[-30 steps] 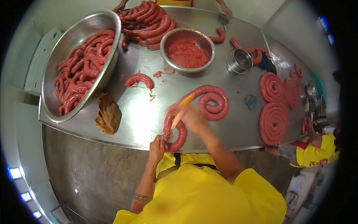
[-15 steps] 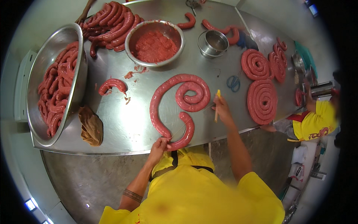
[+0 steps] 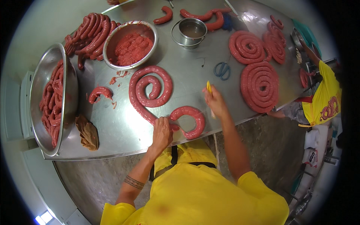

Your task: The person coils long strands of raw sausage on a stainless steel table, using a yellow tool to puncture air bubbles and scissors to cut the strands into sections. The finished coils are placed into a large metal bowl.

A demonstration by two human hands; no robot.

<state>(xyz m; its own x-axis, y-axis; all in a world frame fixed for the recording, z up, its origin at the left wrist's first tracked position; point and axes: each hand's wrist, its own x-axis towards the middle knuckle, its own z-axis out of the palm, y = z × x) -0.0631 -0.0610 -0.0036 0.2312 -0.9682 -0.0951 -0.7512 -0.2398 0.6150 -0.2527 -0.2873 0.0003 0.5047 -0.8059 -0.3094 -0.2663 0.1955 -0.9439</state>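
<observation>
My left hand is closed on a long raw sausage near the table's front edge, its fingers covering part of the casing. Beyond it the sausage winds into a loose spiral. A curved sausage length lies just right of that hand, one end close to the fingers; whether the two are still joined is hidden. My right hand, raised over the table farther right, is closed round a short stick with a yellow tip. Blue-handled scissors lie beyond it.
At left stand a big metal basin of sausages and a brown cloth. A bowl of minced meat, a sausage pile and a metal pot are farther back. Coiled sausages and a co-worker are at right.
My view has shifted. The left hand has turned palm down over the sausage, and the curved length now lies to its right. The right hand still holds the yellow-tipped stick.
</observation>
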